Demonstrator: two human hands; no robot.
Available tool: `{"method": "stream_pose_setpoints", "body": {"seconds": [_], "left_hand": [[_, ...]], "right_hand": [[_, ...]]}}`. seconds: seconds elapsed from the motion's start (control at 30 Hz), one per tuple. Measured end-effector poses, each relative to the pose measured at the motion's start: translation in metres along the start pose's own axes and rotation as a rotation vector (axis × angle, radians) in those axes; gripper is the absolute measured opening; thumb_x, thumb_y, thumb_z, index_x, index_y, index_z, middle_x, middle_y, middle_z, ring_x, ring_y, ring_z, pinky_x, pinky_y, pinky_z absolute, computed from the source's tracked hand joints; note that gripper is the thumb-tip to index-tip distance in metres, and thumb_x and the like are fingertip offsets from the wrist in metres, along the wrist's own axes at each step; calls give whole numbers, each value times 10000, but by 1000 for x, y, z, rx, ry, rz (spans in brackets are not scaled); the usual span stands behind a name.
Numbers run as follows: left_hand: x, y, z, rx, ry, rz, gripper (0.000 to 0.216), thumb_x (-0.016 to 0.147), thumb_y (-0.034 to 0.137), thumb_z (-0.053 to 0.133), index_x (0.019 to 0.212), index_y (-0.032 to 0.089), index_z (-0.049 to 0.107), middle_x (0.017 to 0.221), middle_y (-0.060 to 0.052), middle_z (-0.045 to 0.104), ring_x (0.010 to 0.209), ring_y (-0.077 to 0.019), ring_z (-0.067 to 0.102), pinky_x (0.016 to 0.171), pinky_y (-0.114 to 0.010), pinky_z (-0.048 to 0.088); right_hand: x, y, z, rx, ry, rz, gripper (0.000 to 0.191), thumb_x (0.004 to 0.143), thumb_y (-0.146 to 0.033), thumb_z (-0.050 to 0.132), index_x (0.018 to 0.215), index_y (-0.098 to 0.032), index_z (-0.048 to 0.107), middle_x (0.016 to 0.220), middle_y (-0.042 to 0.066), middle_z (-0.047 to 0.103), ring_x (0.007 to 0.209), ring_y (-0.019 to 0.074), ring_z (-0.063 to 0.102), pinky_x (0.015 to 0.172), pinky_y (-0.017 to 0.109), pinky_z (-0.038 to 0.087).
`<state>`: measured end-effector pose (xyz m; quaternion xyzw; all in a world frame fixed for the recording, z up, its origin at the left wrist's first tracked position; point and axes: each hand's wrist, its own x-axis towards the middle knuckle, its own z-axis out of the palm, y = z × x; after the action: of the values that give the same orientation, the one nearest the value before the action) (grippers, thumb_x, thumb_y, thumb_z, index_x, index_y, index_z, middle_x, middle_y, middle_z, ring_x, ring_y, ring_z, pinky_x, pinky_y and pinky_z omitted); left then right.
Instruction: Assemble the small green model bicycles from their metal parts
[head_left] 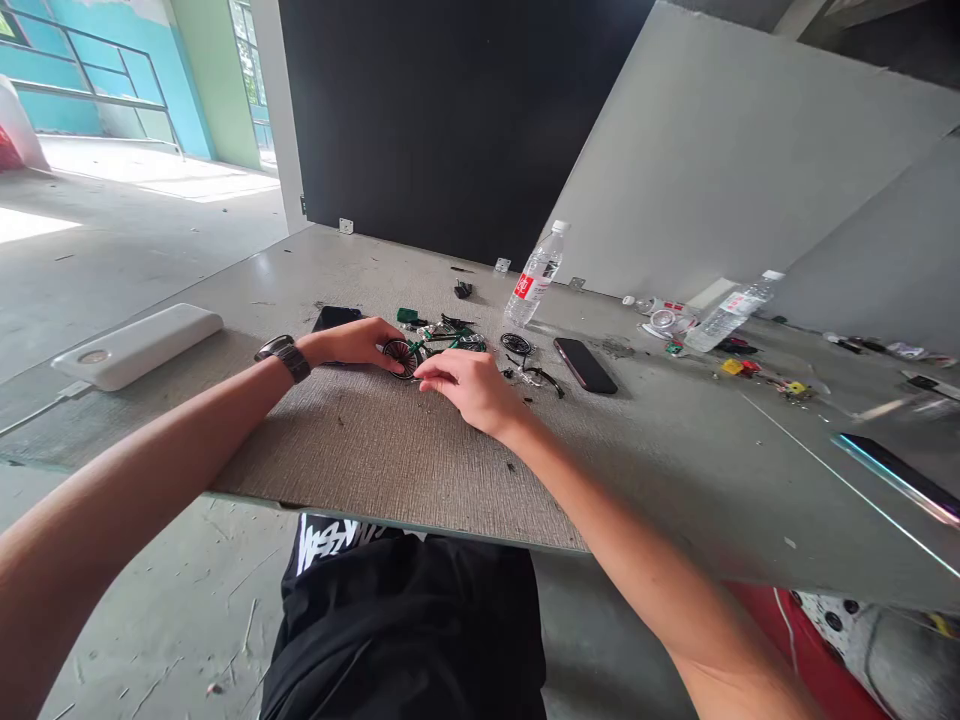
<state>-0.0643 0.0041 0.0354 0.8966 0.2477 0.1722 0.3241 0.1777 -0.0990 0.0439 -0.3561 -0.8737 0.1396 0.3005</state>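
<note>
A small green model bicycle (442, 342) lies in pieces on the grey table (390, 450). My left hand (360, 342), with a watch on its wrist, has its fingers curled on the black spoked wheel (402, 357) at the model's left end. My right hand (469, 385) rests beside it with fingers bent and tips pinched against the frame by the wheel. A second loose wheel (516, 344) and thin black parts (541, 376) lie just right of the hands.
A dark phone (585, 364) lies right of the parts, a water bottle (537, 272) stands behind, another bottle (731, 312) lies on its side. A white power bank (139, 344) sits far left. Small coloured pieces (750, 368) and another phone (896, 476) lie at the right.
</note>
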Motion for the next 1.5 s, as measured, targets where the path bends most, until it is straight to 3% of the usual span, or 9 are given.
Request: {"method": "stream_pose_setpoints", "body": {"seconds": [0.23, 0.57, 0.77, 1.07, 1.23, 1.5], "left_hand": [[-1, -4, 2, -47, -10, -3, 254, 809, 405, 806, 929, 182, 792, 752, 25, 726, 631, -102, 566, 597, -224, 365], [-4, -4, 0, -142, -43, -85, 285, 787, 431, 827, 910, 176, 794, 796, 0, 751, 678, -129, 611, 626, -233, 413], [-3, -5, -1, -176, -53, -57, 275, 775, 402, 831, 918, 170, 793, 798, -2, 753, 683, -126, 616, 656, -234, 433], [-4, -1, -3, -66, 6, -84, 301, 788, 427, 801, 923, 159, 780, 822, 1, 752, 703, -133, 610, 668, -240, 411], [-3, -1, -1, -41, 18, -144, 334, 775, 468, 803, 896, 157, 773, 830, -7, 751, 702, -137, 600, 672, -247, 414], [-1, 3, 3, 52, 58, -156, 342, 790, 474, 772, 903, 151, 766, 801, -14, 721, 702, -146, 575, 660, -263, 391]], "right_hand": [[2, 0, 8, -140, -13, 24, 122, 970, -239, 649, 980, -248, 770, 972, 44, 736, 936, 207, 679, 871, 354, 517], [1, -7, 19, -305, -22, -4, 303, 1021, -145, 486, 1168, -244, 733, 1061, 73, 717, 1075, 225, 635, 989, 367, 482], [6, -4, 18, -319, 74, 1, 288, 1029, -177, 512, 1209, -244, 726, 1136, 77, 738, 1100, 237, 655, 984, 381, 505], [20, 24, 10, -214, 230, 12, 167, 976, -180, 628, 1064, -248, 752, 1051, 30, 779, 999, 217, 693, 894, 375, 538], [13, 48, -18, -34, 496, 112, 138, 965, -239, 625, 980, -220, 761, 1017, 51, 773, 890, 199, 705, 822, 374, 565], [2, 84, -29, 19, 454, 272, 184, 923, -373, 669, 891, -202, 731, 885, 67, 766, 796, 205, 688, 766, 381, 550]]}}
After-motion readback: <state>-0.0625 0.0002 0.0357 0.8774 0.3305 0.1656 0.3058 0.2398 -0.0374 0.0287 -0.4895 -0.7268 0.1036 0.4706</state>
